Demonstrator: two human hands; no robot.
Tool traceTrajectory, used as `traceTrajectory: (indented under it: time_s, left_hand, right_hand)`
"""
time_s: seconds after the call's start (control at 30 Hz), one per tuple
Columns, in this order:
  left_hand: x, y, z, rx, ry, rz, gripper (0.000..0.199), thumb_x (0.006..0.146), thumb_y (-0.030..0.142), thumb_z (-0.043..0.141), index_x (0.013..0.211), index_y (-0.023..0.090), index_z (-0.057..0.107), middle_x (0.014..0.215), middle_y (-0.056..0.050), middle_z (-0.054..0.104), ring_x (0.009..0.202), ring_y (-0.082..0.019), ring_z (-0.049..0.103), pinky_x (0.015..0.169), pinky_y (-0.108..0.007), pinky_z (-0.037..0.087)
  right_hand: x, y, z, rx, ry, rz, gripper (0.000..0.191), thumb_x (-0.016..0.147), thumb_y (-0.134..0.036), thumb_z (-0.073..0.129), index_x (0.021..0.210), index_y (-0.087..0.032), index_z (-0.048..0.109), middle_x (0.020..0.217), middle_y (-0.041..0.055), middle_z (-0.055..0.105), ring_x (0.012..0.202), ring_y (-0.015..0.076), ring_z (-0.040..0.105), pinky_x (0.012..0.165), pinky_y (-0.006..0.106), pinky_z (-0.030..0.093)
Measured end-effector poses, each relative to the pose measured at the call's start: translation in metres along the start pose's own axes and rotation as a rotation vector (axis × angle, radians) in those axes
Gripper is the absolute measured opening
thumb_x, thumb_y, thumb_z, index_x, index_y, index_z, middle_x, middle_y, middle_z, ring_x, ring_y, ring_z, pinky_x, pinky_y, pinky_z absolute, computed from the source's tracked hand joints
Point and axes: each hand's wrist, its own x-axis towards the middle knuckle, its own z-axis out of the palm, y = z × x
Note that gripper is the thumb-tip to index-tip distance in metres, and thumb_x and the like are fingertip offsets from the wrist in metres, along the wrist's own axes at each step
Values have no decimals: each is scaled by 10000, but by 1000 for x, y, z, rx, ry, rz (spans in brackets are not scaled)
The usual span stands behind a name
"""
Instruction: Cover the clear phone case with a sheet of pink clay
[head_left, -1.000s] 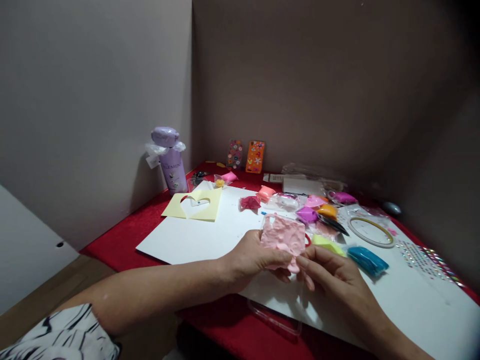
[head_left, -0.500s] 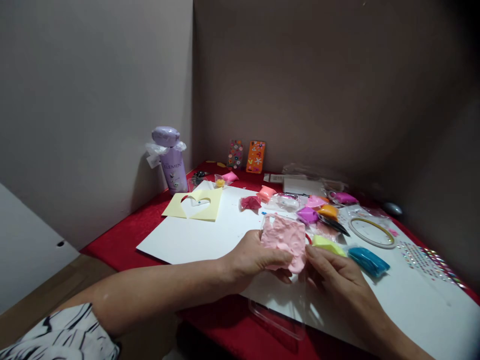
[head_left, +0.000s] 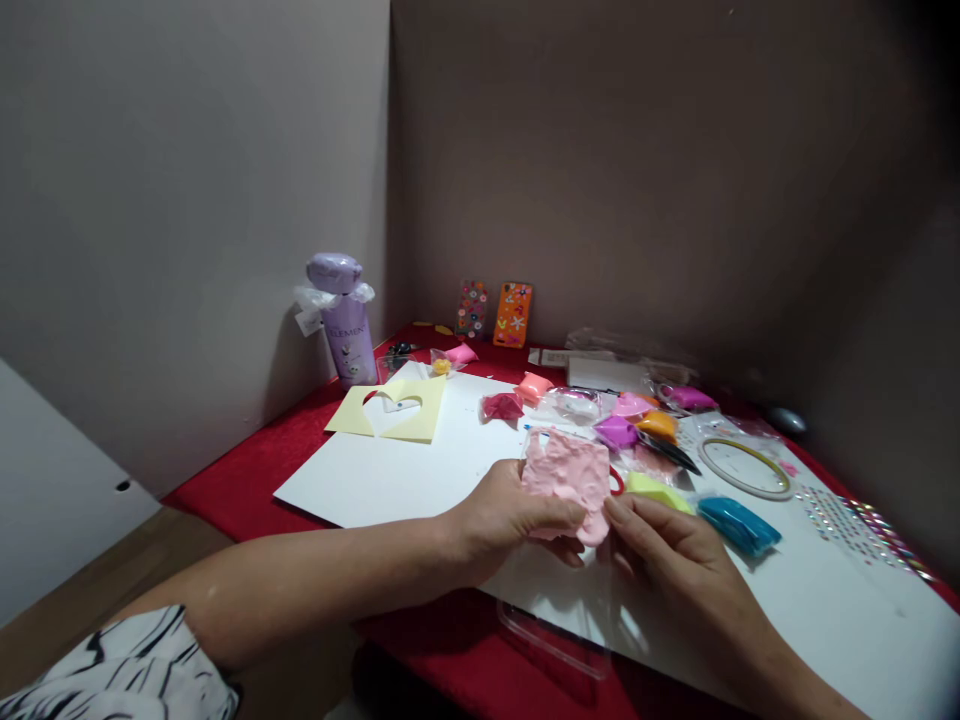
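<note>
Left hand (head_left: 517, 515): grip closed on clear phone case (head_left: 555, 625), pink clay (head_left: 566, 475) spread over its upper part, above near edge of bench (head_left: 262, 485); right hand (head_left: 675, 560): fingertips at clay's edge, pinch unclear. Clear packets beyond hold orange clay (head_left: 658, 425) and purple clay (head_left: 616, 432)

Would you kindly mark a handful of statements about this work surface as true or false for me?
1. The left hand holds a clear case partly covered in pink clay. True.
2. The purple bottle lies on its side. False: it stands upright.
3. The yellow paper has a heart-shaped cutout. True.
4. The right hand holds the teal packet. False: the packet lies on the white board; that hand is at the clay's edge.
</note>
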Motion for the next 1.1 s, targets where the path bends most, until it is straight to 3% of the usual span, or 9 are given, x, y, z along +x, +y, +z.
traceTrajectory:
  time_s: [0.27,0.47,0.63,0.83,1.1]
  left_hand:
    - [0,-2,-2,-4,-19,-3,388,521,301,791,773,43,649,731,-110,634,600,-157,588,614,-319,509]
    - [1,-1,0,-2,23,-17,409,507,322,808,751,36,649,707,-111,630,594,-163,587,603,-326,510]
    - [-1,1,0,8,12,-10,391,501,319,801,734,49,641,693,-96,622,608,-167,588,607,-324,511]
    - [-1,0,1,16,11,-6,350,504,305,781,697,63,618,682,-89,611,615,-169,585,599,-314,506]
    - [-1,1,0,8,8,-2,336,503,286,775,701,64,619,692,-92,606,638,-180,590,601,-315,504]
  right_hand:
    - [1,-2,2,-61,54,-48,469,797,-581,521,559,-177,513,547,-9,446,541,86,389,499,207,316]
    - [1,4,-1,-35,65,-42,483,846,-585,429,597,-188,545,564,-1,479,544,97,404,521,222,340]
    - [2,1,-1,-11,50,-32,401,801,-553,536,642,-187,572,682,14,544,632,109,454,584,220,374]
    - [0,5,0,97,6,37,367,793,-534,562,671,-188,547,633,-17,453,581,83,399,513,207,335]
    - [-1,4,1,180,20,68,339,777,-520,587,702,-192,550,655,-23,444,576,77,392,508,205,333]
